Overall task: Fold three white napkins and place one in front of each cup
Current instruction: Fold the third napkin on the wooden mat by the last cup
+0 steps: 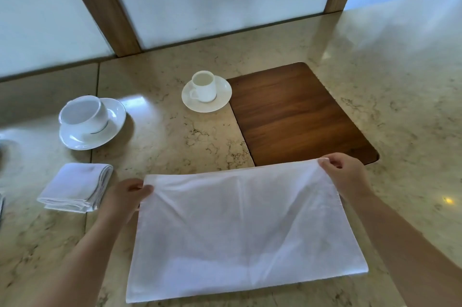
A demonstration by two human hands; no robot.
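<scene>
A large white napkin (240, 226) lies spread on the marble counter in front of me, folded into a wide rectangle. My left hand (125, 196) pinches its far left corner. My right hand (347, 174) pinches its far right corner, lifted slightly off the counter. A folded white napkin (75, 188) sits at the left, in front of a wide white cup (83, 114) on a saucer (115, 121). A smaller white cup (203, 86) stands on its saucer (222, 96) farther back, near the middle.
A dark wooden board (300, 116) is set into the marble counter (175, 136), right of the small cup and just beyond the spread napkin. Frosted glass panels with wooden posts (100, 4) close off the back edge. Something blurred shows at the far left edge.
</scene>
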